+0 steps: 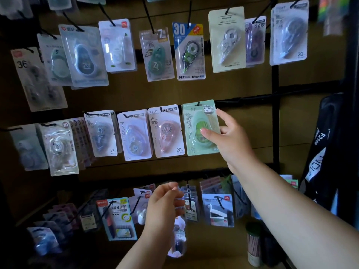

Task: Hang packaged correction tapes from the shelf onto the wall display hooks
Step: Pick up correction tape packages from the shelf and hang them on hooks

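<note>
Nearest the camera, the left hand (165, 206) has its fingers curled round a clear blister pack (177, 239) that dangles below the palm, in front of the bottom row of hooks. Only the pack's top edge appears to be held, so it could swing and catch on the red-labelled packs (217, 208) hanging close behind it, or slip out of the hand altogether while attention goes to the other hand. Farther in, the right hand (226, 136) pinches the right edge of the green panda pack (202, 128), thumb on the front and fingers behind, at the right end of the middle row. Its top slot sits at a black hook (198, 103), but whether the hook passes fully through the slot cannot be told in this dim light. If the hand lets go too soon, I judge the pack may tip off the hook tip and fall. A sideways push could also knock the pink pack (167, 131) just beside it.
</note>
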Demonstrator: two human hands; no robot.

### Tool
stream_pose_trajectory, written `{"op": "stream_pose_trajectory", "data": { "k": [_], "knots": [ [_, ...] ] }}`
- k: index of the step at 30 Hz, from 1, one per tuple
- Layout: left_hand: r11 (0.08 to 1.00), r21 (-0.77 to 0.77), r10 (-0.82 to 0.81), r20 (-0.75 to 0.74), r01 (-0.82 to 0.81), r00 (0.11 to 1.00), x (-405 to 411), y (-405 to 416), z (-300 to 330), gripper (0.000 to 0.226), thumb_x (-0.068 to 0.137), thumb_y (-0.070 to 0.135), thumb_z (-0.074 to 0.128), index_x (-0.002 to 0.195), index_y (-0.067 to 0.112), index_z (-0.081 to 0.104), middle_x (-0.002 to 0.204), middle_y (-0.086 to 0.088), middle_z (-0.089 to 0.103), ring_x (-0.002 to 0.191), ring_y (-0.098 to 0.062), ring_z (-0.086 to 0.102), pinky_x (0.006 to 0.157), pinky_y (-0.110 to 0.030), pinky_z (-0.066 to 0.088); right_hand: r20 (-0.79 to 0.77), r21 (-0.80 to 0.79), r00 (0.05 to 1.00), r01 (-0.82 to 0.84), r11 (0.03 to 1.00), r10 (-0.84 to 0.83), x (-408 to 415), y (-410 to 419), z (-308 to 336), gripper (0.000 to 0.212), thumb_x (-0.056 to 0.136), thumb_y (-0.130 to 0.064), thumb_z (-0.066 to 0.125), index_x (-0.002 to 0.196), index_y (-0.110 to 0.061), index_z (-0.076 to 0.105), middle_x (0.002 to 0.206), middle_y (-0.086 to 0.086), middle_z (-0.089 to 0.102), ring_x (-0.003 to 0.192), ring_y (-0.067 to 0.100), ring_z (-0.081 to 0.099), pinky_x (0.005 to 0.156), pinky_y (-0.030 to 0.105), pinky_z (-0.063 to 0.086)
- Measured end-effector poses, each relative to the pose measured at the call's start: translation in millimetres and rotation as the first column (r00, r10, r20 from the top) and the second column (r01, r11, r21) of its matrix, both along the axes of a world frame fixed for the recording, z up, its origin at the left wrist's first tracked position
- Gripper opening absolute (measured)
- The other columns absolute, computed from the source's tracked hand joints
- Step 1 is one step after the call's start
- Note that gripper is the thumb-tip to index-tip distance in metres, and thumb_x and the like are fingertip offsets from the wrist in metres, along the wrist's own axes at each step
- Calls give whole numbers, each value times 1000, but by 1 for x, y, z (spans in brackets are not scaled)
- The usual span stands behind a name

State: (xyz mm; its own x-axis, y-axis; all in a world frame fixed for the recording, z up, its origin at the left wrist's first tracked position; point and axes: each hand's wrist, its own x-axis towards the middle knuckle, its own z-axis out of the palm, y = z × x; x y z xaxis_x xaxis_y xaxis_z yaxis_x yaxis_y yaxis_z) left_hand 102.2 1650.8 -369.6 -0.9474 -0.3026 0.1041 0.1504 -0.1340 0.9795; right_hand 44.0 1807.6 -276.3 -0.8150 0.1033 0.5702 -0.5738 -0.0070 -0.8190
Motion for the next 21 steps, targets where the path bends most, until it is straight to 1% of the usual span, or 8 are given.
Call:
{"op": "stream_pose_trajectory", "data": {
  "k": [3, 4, 6, 9, 11, 15, 18, 21],
  "knots": [
    [1000, -16, 9, -5, -9, 1000, -3, -2, -3, 18, 96, 2, 49, 93, 11, 65, 78, -10, 61, 69, -21, 54, 60, -30, 42, 23, 20, 1000, 12, 1000, -12, -5, -1, 0, 67, 82, -18, 74, 140, -29, 42, 103, -4, 72, 84, 6, 71, 61, 19, 55],
    [1000, -16, 6, -8, -6, 1000, -3, -3, -3, 20, 96, 1, 49, 89, 11, 65, 74, -9, 59, 67, -21, 51, 58, -29, 41, 32, 31, 999, 18, 999, -19, -7, -2, 0, 68, 82, -18, 74, 140, -29, 42, 103, -4, 71, 84, 6, 71, 61, 20, 56],
    [1000, -26, 5, -12, -6, 1000, -4, -3, -3, 21, 96, 0, 48, 88, 11, 64, 71, -7, 57, 65, -20, 50, 56, -29, 39, 43, 47, 998, 40, 998, -42, -14, -4, -1, 69, 82, -17, 74, 141, -30, 40, 105, -3, 72, 86, 7, 70, 66, 25, 58],
    [998, -54, 10, -14, -11, 1000, -7, -4, -5, 19, 95, 0, 49, 94, 11, 64, 75, -8, 58, 67, -19, 52, 55, -27, 42, 57, 64, 995, 76, 995, -80, -29, -6, 1, 71, 82, -16, 74, 141, -32, 40, 109, 0, 71, 90, 12, 71, 77, 36, 60],
    [998, -58, 12, -7, -12, 1000, -11, -5, -8, 17, 95, 0, 50, 99, 10, 64, 77, -9, 59, 67, -19, 52, 55, -27, 43, 65, 82, 993, 92, 992, -97, -39, -7, 2, 71, 82, -16, 74, 141, -32, 39, 112, 1, 70, 93, 14, 70, 79, 39, 60],
    [995, -100, 17, -1, -17, 1000, -18, -7, -16, 17, 95, 3, 51, 104, 10, 64, 80, -10, 61, 68, -19, 55, 58, -29, 46, 72, 114, 990, 116, 987, -125, -54, -10, 2, 73, 82, -17, 74, 143, -33, 37, 118, 1, 67, 99, 16, 68, 80, 40, 59],
    [990, -138, 24, 2, -23, 1000, -20, -8, -21, 16, 95, 7, 53, 104, 14, 65, 87, -12, 67, 71, -19, 59, 59, -27, 49, 75, 127, 987, 134, 983, -144, -60, -12, -1, 74, 83, -18, 73, 144, -35, 35, 124, 1, 64, 102, 17, 67, 80, 38, 59],
    [987, -160, 19, 6, -18, 1000, -22, -9, -24, 17, 95, 6, 53, 104, 16, 65, 90, -12, 69, 69, -17, 60, 58, -25, 49, 75, 148, 984, 148, 978, -160, -61, -13, -5, 73, 85, -20, 71, 144, -36, 33, 125, 0, 63, 102, 17, 67, 75, 33, 60]
  ]
}}
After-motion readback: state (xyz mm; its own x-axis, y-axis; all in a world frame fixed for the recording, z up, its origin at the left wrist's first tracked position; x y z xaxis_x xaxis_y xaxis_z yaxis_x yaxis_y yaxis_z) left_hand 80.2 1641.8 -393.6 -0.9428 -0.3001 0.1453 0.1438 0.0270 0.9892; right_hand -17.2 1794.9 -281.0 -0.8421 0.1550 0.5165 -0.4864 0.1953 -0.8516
